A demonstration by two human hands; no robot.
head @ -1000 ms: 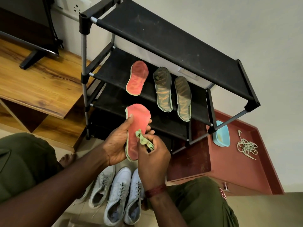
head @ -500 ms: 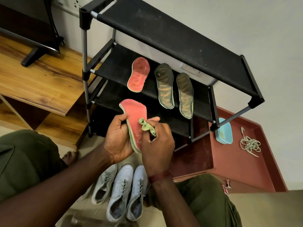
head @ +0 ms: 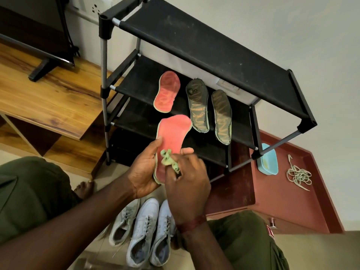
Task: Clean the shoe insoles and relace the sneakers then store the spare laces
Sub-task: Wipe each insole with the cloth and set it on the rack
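Three insoles (head: 198,106) on rack (head: 214,47); sneakers (head: 143,230) below

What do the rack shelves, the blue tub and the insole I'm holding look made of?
Rack shelves: probably black fabric, matte, dust-speckled, on grey metal-looking tubes. Blue tub: likely plastic, smooth, slight sheen. Held insole: seemingly foam with pink cloth top, pale edge.

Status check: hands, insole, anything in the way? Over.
Left hand grips pink insole. Right hand pinches green cloth against it. Nothing blocks the wipe.
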